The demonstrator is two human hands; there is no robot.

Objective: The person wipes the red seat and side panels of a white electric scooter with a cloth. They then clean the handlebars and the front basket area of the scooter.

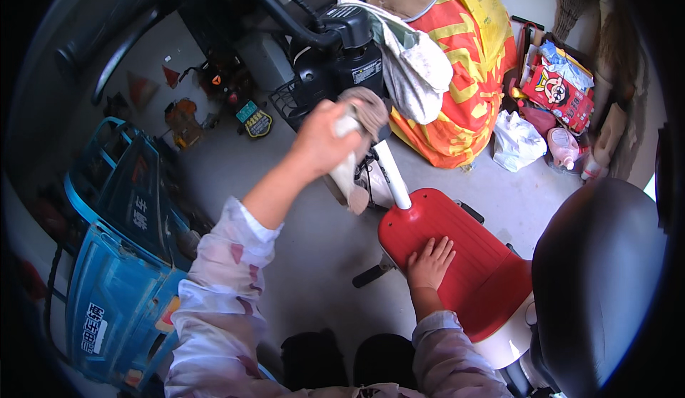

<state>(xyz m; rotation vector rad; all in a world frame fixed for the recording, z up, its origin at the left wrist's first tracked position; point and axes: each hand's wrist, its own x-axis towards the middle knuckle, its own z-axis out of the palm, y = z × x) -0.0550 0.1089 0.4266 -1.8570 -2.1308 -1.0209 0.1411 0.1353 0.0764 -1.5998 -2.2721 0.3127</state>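
Observation:
A crumpled beige cloth (369,110) is bunched in my left hand (327,140); the hand is slightly blurred. It is at the steering column, below the black casing (342,68) of an electric scooter. Whether the cloth touches the scooter I cannot tell. Palm down, my right hand (431,263) lies with fingers apart on the red footboard (476,285). From the footboard's front a white tube (392,176) slopes up towards the handlebar (278,10). The black seat (594,269) is at the right.
A blue cargo tricycle (123,312) stands on the left. Behind the scooter are a pale cloth bag (415,74) and a large red-and-yellow bundle (460,93). Along the right wall sit a white plastic bag (516,141), a pink bottle (563,146) and a red box (559,95).

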